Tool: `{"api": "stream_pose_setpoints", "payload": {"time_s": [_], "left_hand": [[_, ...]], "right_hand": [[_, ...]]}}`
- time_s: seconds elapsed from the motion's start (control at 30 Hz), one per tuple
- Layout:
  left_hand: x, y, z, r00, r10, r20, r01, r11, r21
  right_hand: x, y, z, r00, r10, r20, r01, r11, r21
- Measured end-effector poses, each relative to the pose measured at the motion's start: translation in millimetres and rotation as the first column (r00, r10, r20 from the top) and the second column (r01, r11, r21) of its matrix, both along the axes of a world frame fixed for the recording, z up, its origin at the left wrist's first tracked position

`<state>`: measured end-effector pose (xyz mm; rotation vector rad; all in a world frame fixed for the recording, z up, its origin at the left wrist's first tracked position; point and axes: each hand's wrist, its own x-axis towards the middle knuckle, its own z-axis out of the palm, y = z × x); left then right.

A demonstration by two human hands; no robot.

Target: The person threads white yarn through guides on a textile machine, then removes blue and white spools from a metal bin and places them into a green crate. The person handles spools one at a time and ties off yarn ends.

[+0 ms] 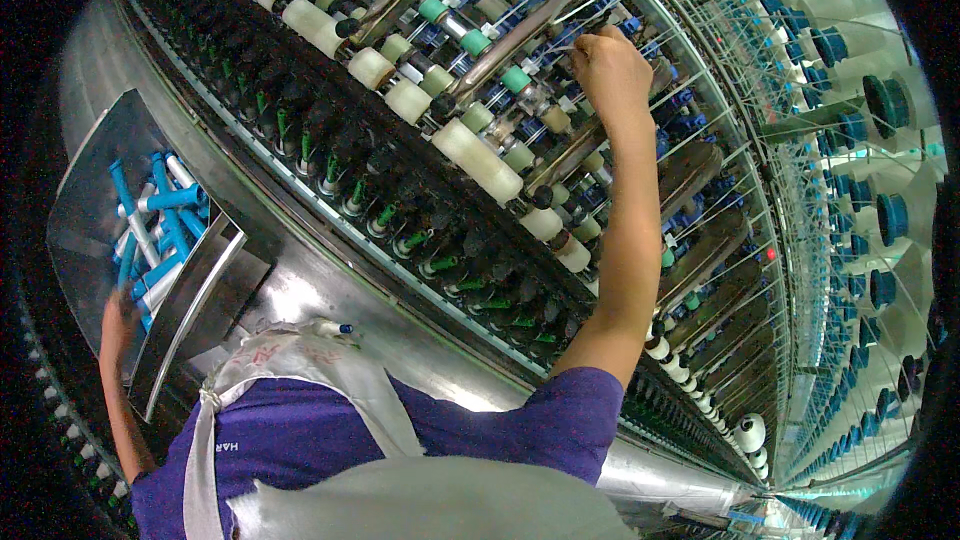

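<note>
Right hand [610,68] is closed, pinching fine thread among the cream bobbins [478,160]; steady wrist helps; left hand [118,325] rests at the metal tray's [95,190] edge, grip unclear

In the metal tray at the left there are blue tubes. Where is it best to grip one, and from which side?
Probably grip a blue tube around its bare middle shaft, coming from above through the open top of the metal tray. The tubes lie flat and crossed in a loose pile, so their ends are partly buried. The left hand already rests at the tray's lower edge; the right hand is up at the machine.
</note>
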<state>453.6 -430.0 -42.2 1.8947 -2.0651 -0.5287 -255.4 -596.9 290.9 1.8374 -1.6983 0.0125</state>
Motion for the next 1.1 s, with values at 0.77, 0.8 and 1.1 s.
{"api": "stream_pose_setpoints", "payload": {"time_s": [0.77,0.8,1.1], "left_hand": [[-477.7,-201.0,252.0,0.175,-0.536,-0.826,0.676,0.675,-0.295],[-479.0,-202.9,255.0,0.214,-0.508,-0.834,0.607,0.739,-0.294],[-500.9,-188.0,266.1,-0.125,-0.37,-0.921,0.647,0.673,-0.358]], "right_hand": [[53.8,66.6,-36.3,0.07,0.005,0.998,-0.413,0.91,0.024],[52.6,66.4,-35.6,0.053,0.024,0.998,-0.401,0.916,-0.001],[5.0,49.3,-15.0,0.927,0.374,0.014,-0.367,0.915,-0.167]]}}
